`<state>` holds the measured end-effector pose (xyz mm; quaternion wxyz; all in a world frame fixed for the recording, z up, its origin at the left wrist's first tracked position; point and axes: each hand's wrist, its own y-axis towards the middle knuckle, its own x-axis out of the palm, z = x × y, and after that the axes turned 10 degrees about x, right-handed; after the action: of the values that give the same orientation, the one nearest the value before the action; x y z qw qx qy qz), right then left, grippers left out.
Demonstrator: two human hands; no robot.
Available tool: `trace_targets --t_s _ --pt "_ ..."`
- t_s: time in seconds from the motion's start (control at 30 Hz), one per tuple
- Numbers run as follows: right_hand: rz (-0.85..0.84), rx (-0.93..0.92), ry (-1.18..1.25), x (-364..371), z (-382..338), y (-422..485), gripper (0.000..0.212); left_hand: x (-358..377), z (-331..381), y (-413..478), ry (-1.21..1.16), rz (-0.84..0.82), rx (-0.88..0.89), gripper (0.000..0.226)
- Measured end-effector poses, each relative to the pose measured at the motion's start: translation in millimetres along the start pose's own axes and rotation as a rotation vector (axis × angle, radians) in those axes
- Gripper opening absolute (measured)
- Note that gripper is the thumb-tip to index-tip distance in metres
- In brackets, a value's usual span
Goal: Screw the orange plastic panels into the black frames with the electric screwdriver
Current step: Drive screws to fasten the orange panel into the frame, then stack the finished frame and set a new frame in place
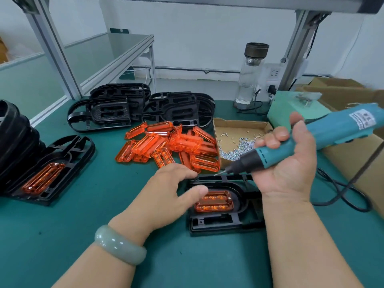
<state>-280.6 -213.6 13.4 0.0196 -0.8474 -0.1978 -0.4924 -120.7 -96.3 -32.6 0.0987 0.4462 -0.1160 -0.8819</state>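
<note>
Right now the right hand wraps its fingers around the teal, ribbed body of the electric screwdriver, bit tilted down-left over the far edge of the black frame on the green mat. A glossy, ridged orange panel sits in that frame's rounded recess. The left hand, open with fingers loosely spread and holding nothing, hovers at the frame's left side. Behind lies a heap of translucent orange panels, a cardboard tray of small silvery screws, and stacked moulded frames
</note>
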Motion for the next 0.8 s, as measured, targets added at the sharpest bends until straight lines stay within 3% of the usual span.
trace_targets --t_s 0.1,0.27,0.43,0.8 --pt "0.077 -0.017 0.076 -4.4 -3.4 4.3 0.009 4.6 6.4 7.1 0.075 0.119 0.052 0.038" --pt "0.163 0.001 0.163 -11.0 -5.6 9.0 0.004 18.9 21.3 26.6 0.219 0.023 0.078 0.046" --pt "0.210 0.017 0.187 -14.0 -6.1 11.2 0.017 19.7 24.4 33.9 0.261 -0.078 0.008 0.045" --pt "0.237 0.048 0.216 -17.0 -6.3 14.6 0.018 0.3 9.6 5.6 0.212 0.069 -0.018 0.028"
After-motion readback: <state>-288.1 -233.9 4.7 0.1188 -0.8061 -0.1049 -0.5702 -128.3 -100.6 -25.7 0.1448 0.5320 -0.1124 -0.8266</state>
